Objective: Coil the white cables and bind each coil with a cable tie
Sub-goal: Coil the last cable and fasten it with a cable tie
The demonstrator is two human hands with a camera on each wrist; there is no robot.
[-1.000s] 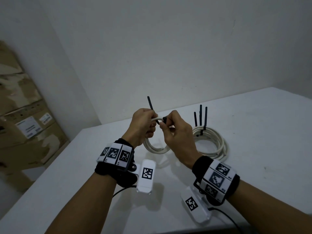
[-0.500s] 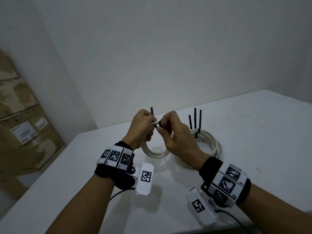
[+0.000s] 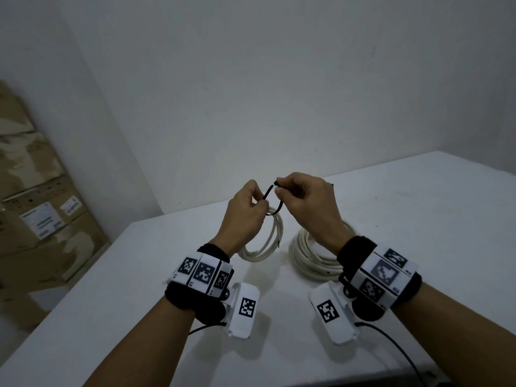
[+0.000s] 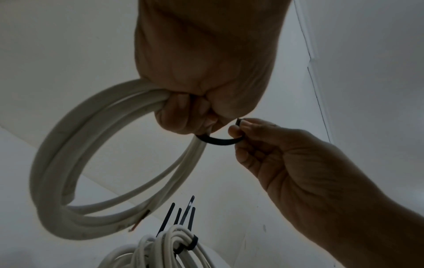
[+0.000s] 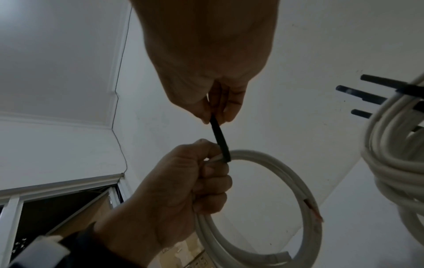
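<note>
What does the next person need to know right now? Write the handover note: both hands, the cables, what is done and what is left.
Left hand: grips the small white coil at its top, held up off the table.
Right hand: pinches one end of a black cable tie, which curves round the coil's strands beside the left fingers.
Done: the bigger pile of coils lies on the table under the right wrist, already bound, with black tie tails sticking up.
Left: this tie does not look closed yet. Feed the tail through the head, pull tight, then lay the coil down.
</note>
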